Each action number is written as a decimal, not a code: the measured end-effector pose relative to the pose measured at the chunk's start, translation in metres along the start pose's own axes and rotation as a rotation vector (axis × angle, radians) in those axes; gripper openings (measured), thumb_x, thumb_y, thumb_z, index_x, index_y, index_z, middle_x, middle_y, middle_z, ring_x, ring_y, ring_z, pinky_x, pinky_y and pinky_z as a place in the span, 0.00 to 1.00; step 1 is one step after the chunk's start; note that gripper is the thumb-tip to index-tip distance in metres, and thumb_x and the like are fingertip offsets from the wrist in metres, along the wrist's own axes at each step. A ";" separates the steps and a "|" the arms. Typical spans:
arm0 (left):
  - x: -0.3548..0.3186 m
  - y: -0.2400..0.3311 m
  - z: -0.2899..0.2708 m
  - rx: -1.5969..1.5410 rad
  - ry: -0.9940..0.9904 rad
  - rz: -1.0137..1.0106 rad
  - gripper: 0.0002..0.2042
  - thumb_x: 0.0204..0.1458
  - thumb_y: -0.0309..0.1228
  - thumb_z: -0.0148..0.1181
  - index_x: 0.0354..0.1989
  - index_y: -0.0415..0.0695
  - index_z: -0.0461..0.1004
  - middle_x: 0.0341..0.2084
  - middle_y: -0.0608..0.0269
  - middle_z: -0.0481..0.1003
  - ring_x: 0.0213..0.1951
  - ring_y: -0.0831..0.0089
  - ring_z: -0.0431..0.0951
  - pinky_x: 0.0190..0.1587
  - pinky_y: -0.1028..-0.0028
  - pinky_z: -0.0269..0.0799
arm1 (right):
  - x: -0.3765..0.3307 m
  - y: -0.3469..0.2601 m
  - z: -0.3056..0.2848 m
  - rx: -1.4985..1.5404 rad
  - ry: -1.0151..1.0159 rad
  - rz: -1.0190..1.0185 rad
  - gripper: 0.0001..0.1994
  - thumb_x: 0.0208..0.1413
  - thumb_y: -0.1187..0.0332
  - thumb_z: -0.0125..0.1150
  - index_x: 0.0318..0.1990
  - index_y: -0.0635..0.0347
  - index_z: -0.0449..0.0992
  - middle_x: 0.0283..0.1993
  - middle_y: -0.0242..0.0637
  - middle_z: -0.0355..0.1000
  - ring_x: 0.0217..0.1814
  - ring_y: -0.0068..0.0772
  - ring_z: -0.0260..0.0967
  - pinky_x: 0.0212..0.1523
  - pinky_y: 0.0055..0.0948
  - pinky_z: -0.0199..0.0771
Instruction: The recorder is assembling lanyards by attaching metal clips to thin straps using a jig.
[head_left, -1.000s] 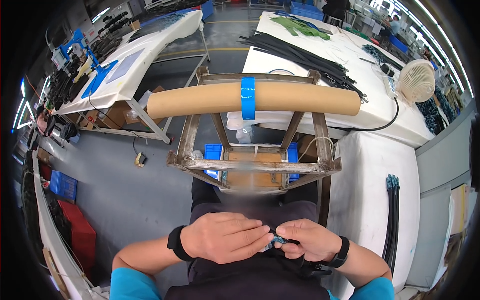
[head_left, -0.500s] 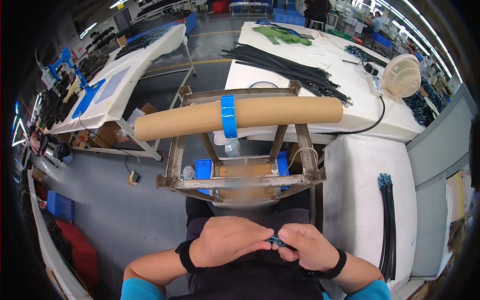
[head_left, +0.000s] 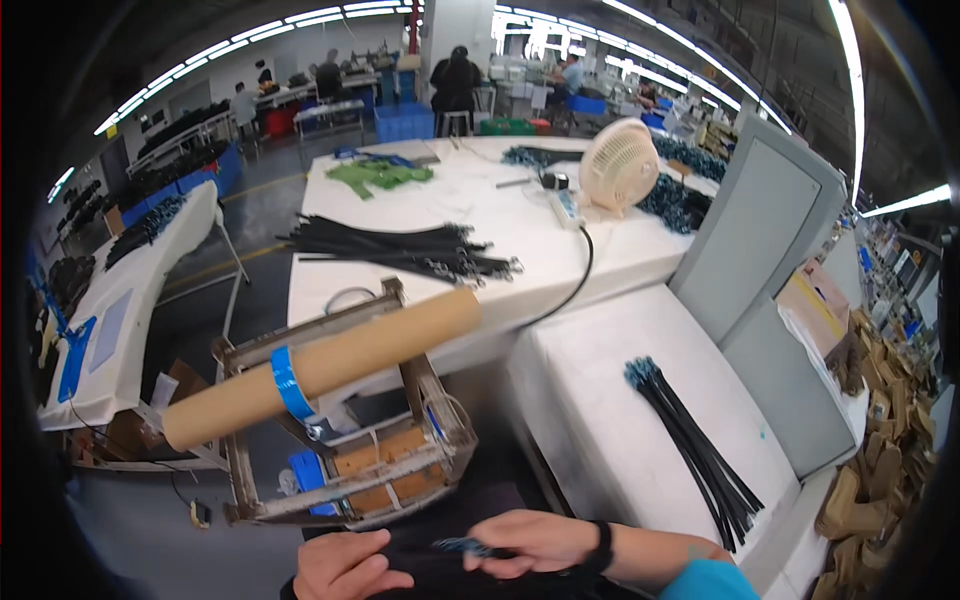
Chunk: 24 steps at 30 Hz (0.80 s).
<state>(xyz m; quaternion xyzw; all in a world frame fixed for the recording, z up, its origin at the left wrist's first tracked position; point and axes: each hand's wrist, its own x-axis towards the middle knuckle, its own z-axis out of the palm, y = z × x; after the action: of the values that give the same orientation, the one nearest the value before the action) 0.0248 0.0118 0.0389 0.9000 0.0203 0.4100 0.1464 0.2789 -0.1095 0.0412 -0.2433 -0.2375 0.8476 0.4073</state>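
At the lower edge, my right hand (head_left: 540,540) is closed around a black strap with a blue-and-black patterned end (head_left: 462,546). That end sticks out from the fingers toward my left hand (head_left: 345,566), which stands apart from it with thumb and fingers spread, holding nothing. Much of the strap is hidden against my dark clothing. To the right, a bundle of black straps (head_left: 695,440) with similar blue ends lies on a white-covered surface (head_left: 590,390).
Ahead is a worn frame (head_left: 455,440) bearing a brown cardboard tube (head_left: 390,350) with a blue band (head_left: 290,382). Beyond it, a white table (head_left: 470,210) carries black straps with metal hooks (head_left: 400,245), green cloth (head_left: 375,178) and a fan (head_left: 620,165). Grey panels (head_left: 755,215) stand right.
The view has swung right, bringing the strap bundle nearer the middle. My left hand has come away from the patterned end that both hands were pinching; my right hand keeps hold.
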 end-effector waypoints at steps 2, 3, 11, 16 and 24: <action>-0.004 0.002 0.002 -0.078 0.155 -0.274 0.21 0.48 0.38 0.67 0.48 0.42 0.73 0.36 0.54 0.78 0.34 0.63 0.81 0.37 0.68 0.77 | -0.048 -0.025 -0.007 0.003 0.159 -0.249 0.22 0.66 0.57 0.41 0.53 0.71 0.68 0.23 0.28 0.58 0.24 0.20 0.50 0.30 0.22 0.54; 0.008 0.008 -0.010 -0.055 0.048 -0.357 0.14 0.50 0.30 0.63 0.45 0.39 0.74 0.33 0.57 0.78 0.31 0.68 0.78 0.35 0.75 0.73 | -0.074 -0.038 -0.011 -0.045 0.310 -0.375 0.24 0.64 0.56 0.44 0.54 0.72 0.67 0.23 0.29 0.59 0.24 0.22 0.52 0.31 0.24 0.55; -0.024 0.024 -0.014 -0.172 0.039 -0.596 0.17 0.46 0.24 0.65 0.46 0.39 0.73 0.34 0.54 0.78 0.34 0.61 0.79 0.36 0.70 0.74 | -0.263 -0.132 0.059 -0.724 1.339 -1.153 0.14 0.64 0.60 0.48 0.46 0.62 0.69 0.23 0.25 0.63 0.16 0.13 0.50 0.16 0.14 0.48; -0.019 0.005 -0.004 -0.166 0.076 -0.488 0.15 0.46 0.24 0.65 0.44 0.39 0.74 0.32 0.54 0.78 0.32 0.60 0.79 0.34 0.70 0.74 | -0.322 -0.159 0.019 -1.375 1.629 -1.008 0.08 0.61 0.69 0.50 0.45 0.61 0.69 0.23 0.24 0.62 0.20 0.13 0.55 0.21 0.15 0.55; -0.032 0.024 0.004 -0.174 -0.028 -0.779 0.10 0.49 0.24 0.61 0.41 0.39 0.75 0.29 0.55 0.77 0.32 0.63 0.78 0.36 0.71 0.73 | -0.234 -0.094 -0.210 -1.576 1.647 -0.268 0.12 0.46 0.67 0.66 0.36 0.65 0.76 0.32 0.48 0.75 0.35 0.44 0.73 0.38 0.34 0.71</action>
<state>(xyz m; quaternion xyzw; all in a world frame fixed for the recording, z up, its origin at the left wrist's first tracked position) 0.0044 -0.0172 0.0196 0.8146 0.3235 0.3117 0.3668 0.5884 -0.2027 -0.0122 -0.8843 -0.3875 -0.0029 0.2606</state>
